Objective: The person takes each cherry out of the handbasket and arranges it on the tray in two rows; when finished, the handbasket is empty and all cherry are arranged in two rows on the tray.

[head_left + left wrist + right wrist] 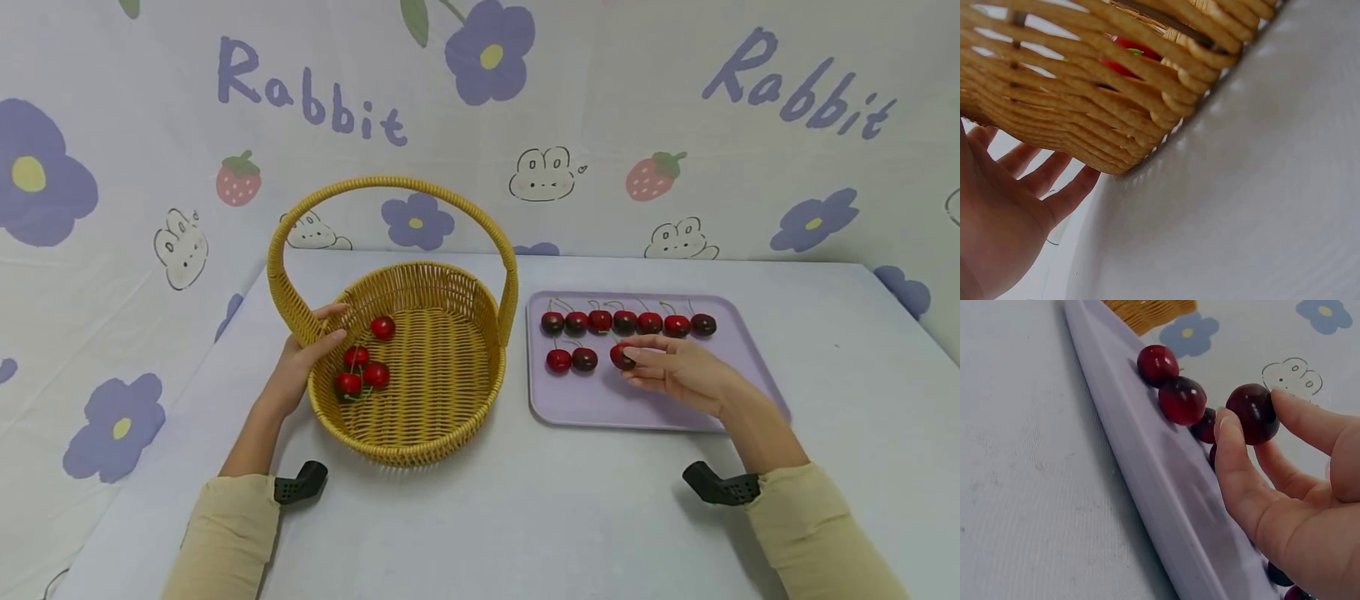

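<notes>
My right hand (678,371) pinches a dark red cherry (1252,414) between thumb and fingertips, over the lilac tray (645,412). On that tray, a back row of several cherries (600,322) with thin stems lines the far side. Two more cherries (558,361) sit in front, left of the held one. My left hand (296,367) grips the left side of a yellow wicker basket (420,454), near the foot of its handle. Inside the basket several red cherries (377,374) are gathered at the left. The left wrist view shows the fingers (1047,175) against the outer weave.
The basket's tall arched handle (390,182) rises over its opening. Behind the white table (480,517) hangs a printed cloth (585,100) with flowers, rabbits and strawberries. Black devices (300,483) are strapped to both wrists.
</notes>
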`<state>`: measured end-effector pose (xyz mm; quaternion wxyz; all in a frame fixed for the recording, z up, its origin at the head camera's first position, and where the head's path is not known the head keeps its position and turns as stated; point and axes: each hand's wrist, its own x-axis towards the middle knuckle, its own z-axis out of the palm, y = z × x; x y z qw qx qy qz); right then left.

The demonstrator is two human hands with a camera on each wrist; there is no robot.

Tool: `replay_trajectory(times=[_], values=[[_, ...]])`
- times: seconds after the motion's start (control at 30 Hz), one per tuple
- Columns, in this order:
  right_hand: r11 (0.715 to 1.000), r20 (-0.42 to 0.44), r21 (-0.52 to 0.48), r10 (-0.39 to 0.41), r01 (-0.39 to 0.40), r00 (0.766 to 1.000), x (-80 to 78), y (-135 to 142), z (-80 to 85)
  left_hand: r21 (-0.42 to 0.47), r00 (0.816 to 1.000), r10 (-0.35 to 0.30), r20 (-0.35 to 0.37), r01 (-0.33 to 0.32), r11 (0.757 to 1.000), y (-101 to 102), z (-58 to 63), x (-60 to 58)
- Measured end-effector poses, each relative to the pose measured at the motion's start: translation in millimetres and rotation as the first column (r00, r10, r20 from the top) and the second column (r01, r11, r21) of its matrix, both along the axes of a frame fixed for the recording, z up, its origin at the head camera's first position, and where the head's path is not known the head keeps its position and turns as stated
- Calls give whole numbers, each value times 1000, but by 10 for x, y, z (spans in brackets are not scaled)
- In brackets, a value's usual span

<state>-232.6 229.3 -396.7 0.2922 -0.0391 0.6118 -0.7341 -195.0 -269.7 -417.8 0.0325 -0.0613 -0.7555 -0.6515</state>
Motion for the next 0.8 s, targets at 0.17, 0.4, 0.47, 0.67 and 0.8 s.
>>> replay_trajectory(times=[0.17, 0.4, 0.47, 0.67, 0.8], values=[[999, 10, 30, -20, 20, 1000, -42, -1, -58, 5, 1000, -1, 7, 1, 1000, 2, -4, 0], [993, -33, 118, -14, 18, 999, -77, -71, -72, 6, 1000, 2, -3, -2, 1000, 9, 5, 6], [991, -37, 136, -16, 21, 999, -77, -98, -65, 11, 1000, 0, 0, 0, 1000, 14, 8, 12], [976, -44, 201, -74, 81, 996, -50, -188, -35, 12, 1000, 0, 10, 0, 1000, 22, 21, 24], [952, -90, 277, -114, 134, 989, -26, -254, -37, 11, 1000, 1, 4, -1, 1000, 22, 21, 21]])
